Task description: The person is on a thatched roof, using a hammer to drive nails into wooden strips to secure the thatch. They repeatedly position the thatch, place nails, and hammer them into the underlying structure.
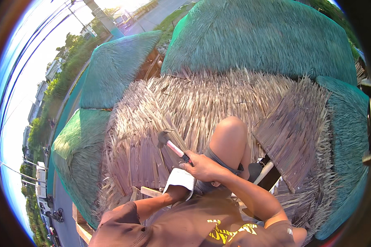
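My right hand (203, 165) is closed around the dark grip of a claw hammer (175, 147). Its pinkish-white shaft and grey head point away to the upper left, over the thatch. Just below, my left hand (176, 194) reaches into a white open container (180, 179) by my thigh, so its fingers are hidden. Brown thatch (206, 94) of dried leaf strips spreads in front of me. My bent bare knee (231, 133) rises right of the hammer.
Green thatched roof sections (259, 37) surround the brown part. A loose-looking brown leaf panel (294, 131) lies at right, next to a gap with a wooden pole (264, 173). A short wood piece (151, 192) sits near my left arm. Overhead wires and a road lie off left.
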`<state>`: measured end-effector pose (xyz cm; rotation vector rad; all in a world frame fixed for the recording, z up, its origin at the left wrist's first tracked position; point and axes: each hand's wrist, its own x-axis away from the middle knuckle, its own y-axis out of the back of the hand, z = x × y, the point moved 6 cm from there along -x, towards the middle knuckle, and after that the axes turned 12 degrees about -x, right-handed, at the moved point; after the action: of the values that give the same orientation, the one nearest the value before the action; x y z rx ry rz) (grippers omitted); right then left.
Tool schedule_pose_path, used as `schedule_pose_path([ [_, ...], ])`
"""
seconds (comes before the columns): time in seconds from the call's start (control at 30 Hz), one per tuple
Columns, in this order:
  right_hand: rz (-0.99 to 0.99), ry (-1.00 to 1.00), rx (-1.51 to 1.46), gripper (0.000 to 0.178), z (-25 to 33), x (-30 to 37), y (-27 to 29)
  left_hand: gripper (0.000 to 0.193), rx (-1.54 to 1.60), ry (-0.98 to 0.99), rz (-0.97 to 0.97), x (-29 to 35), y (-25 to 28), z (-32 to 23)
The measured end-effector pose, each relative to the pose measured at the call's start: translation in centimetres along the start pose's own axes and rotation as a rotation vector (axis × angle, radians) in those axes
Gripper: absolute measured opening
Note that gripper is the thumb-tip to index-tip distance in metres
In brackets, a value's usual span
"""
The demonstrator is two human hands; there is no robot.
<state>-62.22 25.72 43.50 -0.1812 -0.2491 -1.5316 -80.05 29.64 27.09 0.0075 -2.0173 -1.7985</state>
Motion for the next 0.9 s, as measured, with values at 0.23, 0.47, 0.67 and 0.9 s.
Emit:
schedule_pose_path([
  [0.23,-0.096,0.099,-0.086,0.055,1.3,1.1,1.9,0.031,0.129,-0.112,0.085,0.9,2.4,-1.5],
  [0.47,-0.280,0.408,-0.180,0.046,3.4,5.8,7.4,0.022,0.018,-0.278,0.515,2.8,8.0,-1.0],
  [0.67,-0.565,0.270,-0.616,0.043,-1.6,13.8,16.6,0.016,0.344,-0.221,-0.094,-11.1,19.8,5.0],
  [0.9,-1.339,0.233,-1.101,0.040,-23.6,21.4,21.5,0.022,0.530,-0.179,0.102,-38.2,8.8,-8.7],
])
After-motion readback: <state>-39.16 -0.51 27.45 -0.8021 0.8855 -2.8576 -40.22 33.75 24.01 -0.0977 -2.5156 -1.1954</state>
